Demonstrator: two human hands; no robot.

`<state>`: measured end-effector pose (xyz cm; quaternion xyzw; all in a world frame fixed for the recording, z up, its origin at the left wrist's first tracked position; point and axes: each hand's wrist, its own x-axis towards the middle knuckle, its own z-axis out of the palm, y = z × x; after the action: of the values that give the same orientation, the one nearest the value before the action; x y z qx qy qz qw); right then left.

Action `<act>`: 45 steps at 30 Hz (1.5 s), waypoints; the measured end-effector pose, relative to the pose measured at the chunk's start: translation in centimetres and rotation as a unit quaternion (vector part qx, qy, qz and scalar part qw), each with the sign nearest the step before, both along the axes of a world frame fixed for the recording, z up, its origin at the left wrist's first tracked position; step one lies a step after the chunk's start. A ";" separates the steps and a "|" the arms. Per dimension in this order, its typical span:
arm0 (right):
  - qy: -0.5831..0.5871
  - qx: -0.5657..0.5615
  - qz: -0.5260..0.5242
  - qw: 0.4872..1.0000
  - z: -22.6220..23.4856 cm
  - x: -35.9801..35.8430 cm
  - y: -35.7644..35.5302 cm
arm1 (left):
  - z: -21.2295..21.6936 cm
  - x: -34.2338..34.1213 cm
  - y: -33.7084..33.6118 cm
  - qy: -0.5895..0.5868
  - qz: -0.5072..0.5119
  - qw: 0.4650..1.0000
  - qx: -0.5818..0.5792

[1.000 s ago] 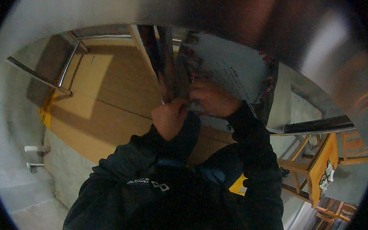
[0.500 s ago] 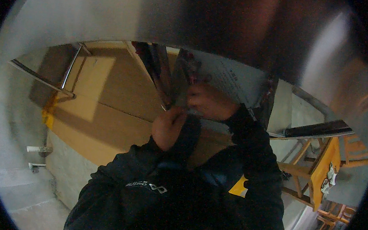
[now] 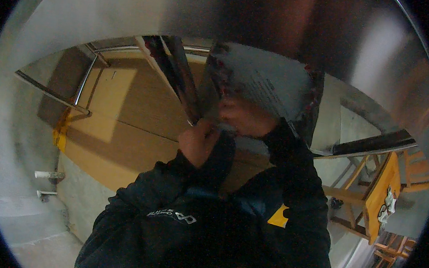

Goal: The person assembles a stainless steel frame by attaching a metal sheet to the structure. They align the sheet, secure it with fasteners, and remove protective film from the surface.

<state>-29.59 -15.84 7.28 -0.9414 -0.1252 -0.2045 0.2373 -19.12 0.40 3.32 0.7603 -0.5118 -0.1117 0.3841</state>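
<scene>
My left hand [image 3: 196, 141] is closed, its fingers bent just below the lower end of a shiny, dark metal strip or leg [image 3: 183, 81]. Close beside it on the right, my right hand [image 3: 248, 117] has its fingers curled at the lower left edge of a grey panel [image 3: 278, 86] that carries printed lines and has dark, reddish edges. Whatever lies between the fingers of either hand is too dark and small to make out. Overhead, a broad brushed-metal surface [image 3: 199, 12] spans the view.
Brown cardboard sheets [image 3: 137, 153] lie on the floor at left, near thin metal rails [image 3: 85, 81]. White pipe stubs [image 3: 49, 175] stick out at far left. On the right stand a wooden table [image 3: 381, 197] with small items on it and wooden stools [image 3: 391, 259].
The view has tilted slightly, so more of the grey panel and metal rails shows below the metal surface. Both hands stay at nearly the same place, with only small finger movement.
</scene>
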 end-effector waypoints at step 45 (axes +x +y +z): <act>0.024 -0.098 -0.145 0.984 -0.4 -1.9 2.1 | -5.3 1.2 3.3 0.127 -0.002 0.975 -0.184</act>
<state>-31.46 -13.74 6.87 -0.9728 -0.0010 -0.2012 0.1149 -17.97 3.67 -1.99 0.6556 -0.4717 -0.1122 0.5789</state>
